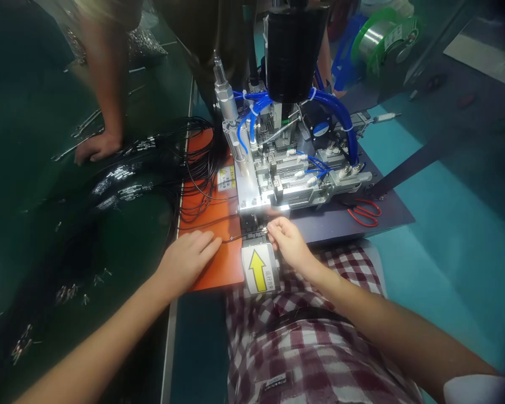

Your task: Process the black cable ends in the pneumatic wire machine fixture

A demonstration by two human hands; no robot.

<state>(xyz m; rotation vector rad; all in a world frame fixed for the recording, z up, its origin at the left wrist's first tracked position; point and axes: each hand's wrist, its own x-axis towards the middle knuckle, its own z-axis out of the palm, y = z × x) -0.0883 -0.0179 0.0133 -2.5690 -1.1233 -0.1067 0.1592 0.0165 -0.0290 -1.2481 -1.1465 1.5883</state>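
Observation:
My right hand (288,240) pinches a small metal connector (264,230) at the end of a thin black cable (231,238), right at the front slot of a small metal machine (278,174) with blue air hoses. My left hand (187,258) lies flat, palm down, on an orange mat (212,213), fingers resting on the same cable. Just below the connector sits a white block with a yellow arrow (258,270) that points at the machine.
Coils of black cables with metal ends (151,168) lie to the left on a dark green belt (33,168). Another person's hand (96,147) rests on that belt. Red-handled scissors (364,212) lie on the machine's dark base plate. A green reel (382,36) stands behind.

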